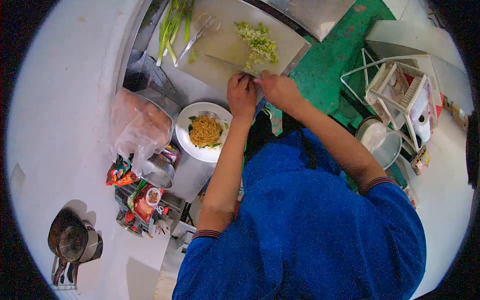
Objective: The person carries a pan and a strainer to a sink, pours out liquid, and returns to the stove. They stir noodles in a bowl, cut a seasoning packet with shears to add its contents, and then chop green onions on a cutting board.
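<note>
My right hand (279, 91) is closed round the handle of a knife (225, 61), whose thin blade points left over the cutting board (215, 74). Close beside it, my left hand (241, 99) has its fingers curled in at the board's near edge. Something dark shows by those fingertips, too small to name. Chopped green onion (258, 42) lies in a loose pile beyond the knife. At the board's left are whole green onions (172, 30) and a pair of metal scissor-like tongs (196, 39).
A white plate (187, 145) of noodles with a fork stands left of my left forearm. Beside it are a plastic bag (142, 122) and several food packets (147, 200). Pans (67, 235) hang on the left wall. A white rack (397, 90) stands at right.
</note>
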